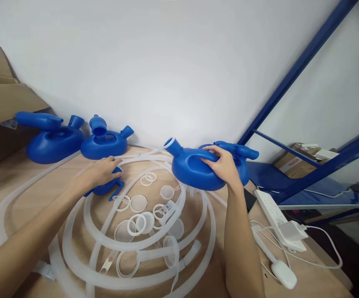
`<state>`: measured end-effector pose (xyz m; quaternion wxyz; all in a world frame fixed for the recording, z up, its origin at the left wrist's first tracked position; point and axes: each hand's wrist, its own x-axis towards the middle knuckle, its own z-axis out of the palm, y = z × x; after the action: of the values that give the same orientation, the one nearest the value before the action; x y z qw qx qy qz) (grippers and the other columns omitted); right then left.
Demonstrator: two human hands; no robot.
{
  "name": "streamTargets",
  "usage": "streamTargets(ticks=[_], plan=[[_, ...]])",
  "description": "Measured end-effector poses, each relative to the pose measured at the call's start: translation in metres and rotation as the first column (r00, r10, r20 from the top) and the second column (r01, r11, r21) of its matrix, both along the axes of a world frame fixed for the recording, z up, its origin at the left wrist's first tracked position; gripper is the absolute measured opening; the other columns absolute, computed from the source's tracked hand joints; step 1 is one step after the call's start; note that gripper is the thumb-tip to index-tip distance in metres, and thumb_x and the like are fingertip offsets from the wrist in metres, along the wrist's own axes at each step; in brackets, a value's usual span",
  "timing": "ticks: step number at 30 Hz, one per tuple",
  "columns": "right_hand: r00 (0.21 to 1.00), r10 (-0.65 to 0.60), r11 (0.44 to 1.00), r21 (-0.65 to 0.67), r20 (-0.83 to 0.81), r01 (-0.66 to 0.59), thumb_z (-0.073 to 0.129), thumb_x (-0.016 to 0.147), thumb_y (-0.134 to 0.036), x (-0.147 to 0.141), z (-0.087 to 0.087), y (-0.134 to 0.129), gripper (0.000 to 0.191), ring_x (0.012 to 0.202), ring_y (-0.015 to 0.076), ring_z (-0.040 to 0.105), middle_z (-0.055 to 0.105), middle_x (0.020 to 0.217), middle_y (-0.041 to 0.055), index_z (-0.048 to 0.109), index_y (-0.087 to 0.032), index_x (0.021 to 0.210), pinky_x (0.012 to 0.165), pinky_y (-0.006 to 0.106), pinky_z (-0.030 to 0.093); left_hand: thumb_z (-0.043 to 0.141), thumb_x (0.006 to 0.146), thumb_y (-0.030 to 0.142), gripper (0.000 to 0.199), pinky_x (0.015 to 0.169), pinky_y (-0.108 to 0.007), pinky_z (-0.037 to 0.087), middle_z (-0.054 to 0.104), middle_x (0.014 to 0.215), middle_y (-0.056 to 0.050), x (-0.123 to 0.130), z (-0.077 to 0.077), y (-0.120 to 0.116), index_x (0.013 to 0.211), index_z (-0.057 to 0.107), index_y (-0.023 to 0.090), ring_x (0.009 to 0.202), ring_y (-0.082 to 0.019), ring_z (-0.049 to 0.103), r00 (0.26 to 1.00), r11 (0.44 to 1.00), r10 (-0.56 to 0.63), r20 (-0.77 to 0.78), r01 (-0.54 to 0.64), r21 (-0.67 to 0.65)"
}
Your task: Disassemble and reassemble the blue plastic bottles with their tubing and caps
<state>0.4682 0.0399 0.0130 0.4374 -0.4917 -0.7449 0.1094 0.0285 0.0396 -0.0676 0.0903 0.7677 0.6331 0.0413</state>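
Note:
My right hand (221,163) is closed round the handle of a blue plastic urinal bottle (194,176), which has its ringed spout tilted up to the left. My left hand (104,170) has its fingers curled over a smaller blue plastic attachment (106,188) with a hooked arm; the hand hides part of this piece. Between my hands, translucent tubing (129,246) lies in wide loops on the wooden table (229,273). White rings (136,224) and clear round lids (138,203) are scattered inside the loops.
Two blue bottles (104,145) with blue pieces on top stand along the wall; another (243,167) is partly behind my right hand. An open cardboard box (8,103) fills the left edge. At right are a power strip (271,207), white cables and blue shelving (291,184).

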Motion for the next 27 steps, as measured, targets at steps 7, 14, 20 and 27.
streamTargets(ticks=[7,14,20,27], plan=[[0.996,-0.083,0.996,0.038,-0.028,0.084,0.08,0.082,-0.042,0.025,0.004,-0.001,0.033,0.092,0.0299,0.072,0.078,0.101,0.0081,0.076,-0.022,0.108,0.089,0.046,0.056,0.053,0.099,0.033,0.041,0.111,-0.043,0.048,0.062,0.149,-0.014,0.074,-0.001,-0.031,0.136,0.069,0.026,0.134,-0.032,0.06,0.864,0.868,-0.496,0.085,0.496,0.025],[0.998,0.062,0.996,-0.06,0.025,-0.06,0.08,0.083,-0.039,0.006,0.0,0.003,0.036,0.089,0.0278,0.073,0.076,0.092,0.005,0.075,-0.022,0.114,0.09,0.045,0.058,0.053,0.1,0.026,0.041,0.119,-0.054,0.04,0.054,0.157,-0.018,0.143,-0.033,-0.032,0.14,0.065,0.021,0.146,-0.036,0.049,0.776,0.785,-0.617,0.128,0.617,0.044],[0.985,0.166,0.979,-0.126,0.036,-0.161,0.08,0.082,-0.034,-0.005,-0.001,-0.001,0.037,0.096,0.0281,0.074,0.078,0.101,0.0063,0.075,-0.023,0.117,0.095,0.045,0.058,0.059,0.09,0.019,0.018,0.115,-0.041,0.045,0.071,0.135,-0.014,0.151,-0.025,-0.027,0.1,0.074,0.019,0.134,-0.031,0.06,0.725,0.769,-0.62,0.301,0.638,0.046],[0.982,0.187,0.976,-0.11,-0.017,-0.187,0.08,0.08,-0.029,0.0,0.002,-0.003,0.036,0.098,0.0283,0.075,0.079,0.104,0.0059,0.076,-0.024,0.115,0.097,0.045,0.059,0.039,0.097,0.041,0.029,0.084,-0.039,0.059,0.074,0.102,-0.008,0.099,0.041,-0.012,0.098,0.06,0.021,0.091,-0.025,0.072,0.705,0.962,-0.253,0.663,0.255,0.096]])
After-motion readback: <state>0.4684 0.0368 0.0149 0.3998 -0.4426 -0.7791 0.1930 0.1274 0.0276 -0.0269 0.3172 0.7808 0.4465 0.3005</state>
